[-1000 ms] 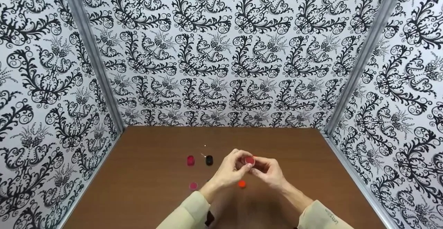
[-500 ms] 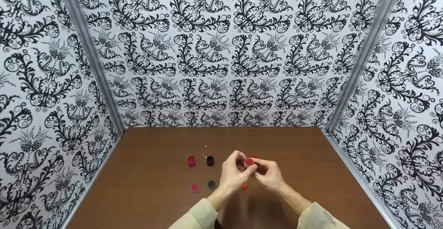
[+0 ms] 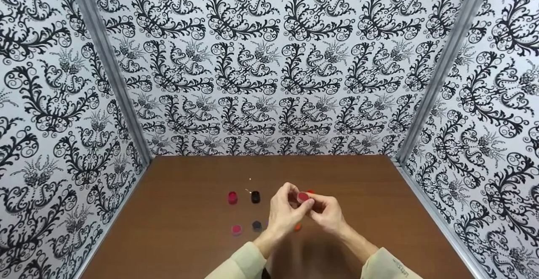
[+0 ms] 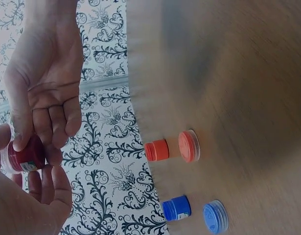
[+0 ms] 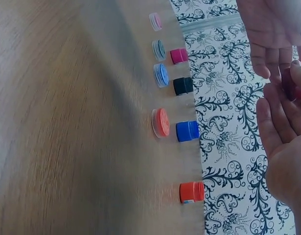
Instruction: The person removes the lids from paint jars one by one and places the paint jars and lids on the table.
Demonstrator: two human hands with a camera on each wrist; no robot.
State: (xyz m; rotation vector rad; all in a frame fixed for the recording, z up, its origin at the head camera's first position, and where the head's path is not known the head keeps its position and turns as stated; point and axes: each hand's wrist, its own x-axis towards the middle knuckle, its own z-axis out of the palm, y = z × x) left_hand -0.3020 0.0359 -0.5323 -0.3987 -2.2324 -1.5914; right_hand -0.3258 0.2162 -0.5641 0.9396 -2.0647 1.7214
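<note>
Both hands meet above the table around a small dark red paint jar (image 4: 29,154). In the head view its round red lid (image 3: 302,197) faces up toward me. My left hand (image 3: 286,211) pinches the lid, whose clear rim shows in the left wrist view. My right hand (image 3: 330,215) grips the jar, with its thumb on the jar's side in the left wrist view. Fingers hide part of the jar, and I cannot tell whether the lid is fully on.
On the wooden table (image 3: 185,211) stand magenta (image 3: 232,197), black (image 3: 255,197), blue (image 5: 187,131) and orange-red (image 5: 192,192) paint jars. Nearer lie magenta (image 3: 236,229), dark grey (image 3: 257,226), blue (image 5: 161,75) and orange (image 5: 160,122) lids. Patterned walls enclose the table.
Over the last second my left forearm has shifted slightly right, uncovering the dark grey lid. Both hands keep hold of the red jar and lid at nearly the same spot.
</note>
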